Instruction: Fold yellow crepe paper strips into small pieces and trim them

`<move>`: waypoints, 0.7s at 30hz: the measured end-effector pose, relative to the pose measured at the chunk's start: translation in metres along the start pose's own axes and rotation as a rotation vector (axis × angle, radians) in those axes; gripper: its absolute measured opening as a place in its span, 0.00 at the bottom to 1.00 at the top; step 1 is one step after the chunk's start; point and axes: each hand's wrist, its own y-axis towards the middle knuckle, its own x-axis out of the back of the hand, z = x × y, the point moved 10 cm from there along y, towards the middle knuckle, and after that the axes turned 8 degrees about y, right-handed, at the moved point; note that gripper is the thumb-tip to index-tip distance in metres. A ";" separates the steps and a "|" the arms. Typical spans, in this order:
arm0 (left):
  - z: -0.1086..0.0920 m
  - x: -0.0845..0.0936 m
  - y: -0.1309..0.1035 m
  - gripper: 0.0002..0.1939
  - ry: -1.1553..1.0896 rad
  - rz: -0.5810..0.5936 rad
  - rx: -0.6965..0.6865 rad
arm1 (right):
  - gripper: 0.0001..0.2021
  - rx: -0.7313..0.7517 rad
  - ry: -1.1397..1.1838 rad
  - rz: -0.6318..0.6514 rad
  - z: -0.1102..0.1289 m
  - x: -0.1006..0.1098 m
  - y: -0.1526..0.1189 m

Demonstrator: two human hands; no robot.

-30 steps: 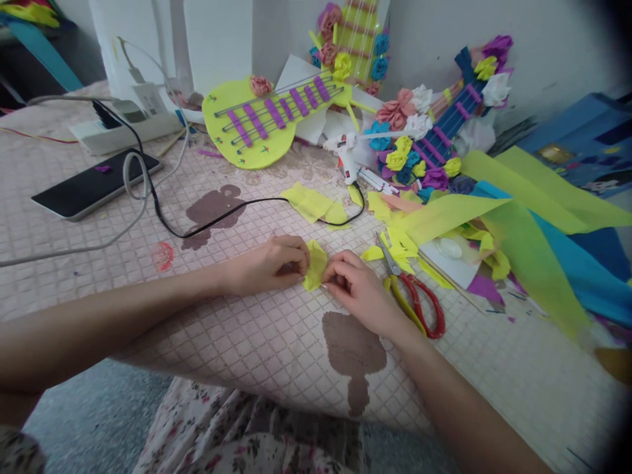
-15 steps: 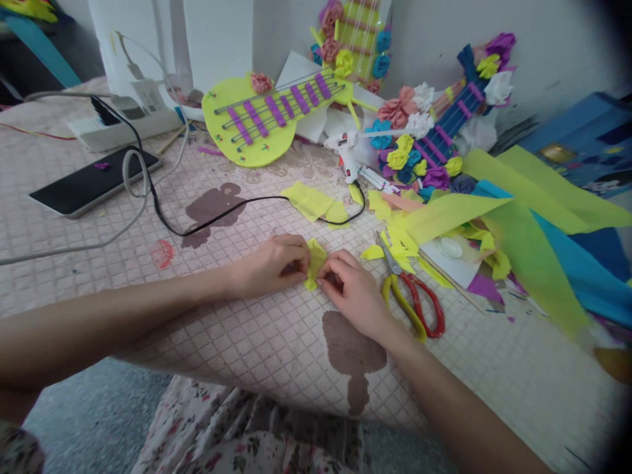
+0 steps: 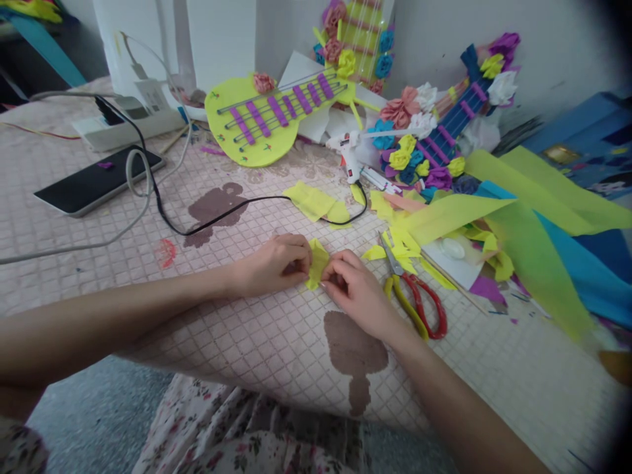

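Note:
A small piece of yellow crepe paper (image 3: 318, 262) is stretched between my two hands, just above the quilted table cover. My left hand (image 3: 279, 263) pinches its left edge with curled fingers. At its lower right side, the fingertips of my right hand (image 3: 353, 283) are pressed together on the paper. Scissors (image 3: 412, 289) with one red and one yellow handle lie just right of my right hand. Beyond my hands lie flat yellow paper pieces (image 3: 316, 201), crossed by a black cable.
A white glue gun (image 3: 349, 158) stands behind. Paper guitars, one yellow (image 3: 257, 141) and one blue (image 3: 444, 135), lean at the back. Crepe strips (image 3: 538, 257) and scraps cover the right side. On the left are a black phone-like slab (image 3: 99, 181), a power strip (image 3: 128, 125) and cables.
Both hands keep their pinch on the yellow crepe paper, with hardly any movement of the fingers. The whole view has shifted slightly.

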 end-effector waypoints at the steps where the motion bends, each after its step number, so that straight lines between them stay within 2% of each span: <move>1: 0.000 0.000 0.000 0.04 0.000 0.002 0.000 | 0.06 -0.007 -0.012 -0.011 0.000 0.000 0.000; 9: 0.000 0.000 0.000 0.04 0.017 0.000 0.010 | 0.05 -0.022 -0.096 -0.099 0.001 0.000 0.001; 21: 0.000 -0.001 -0.001 0.04 0.038 -0.025 0.006 | 0.05 -0.004 -0.105 -0.093 0.002 -0.001 0.002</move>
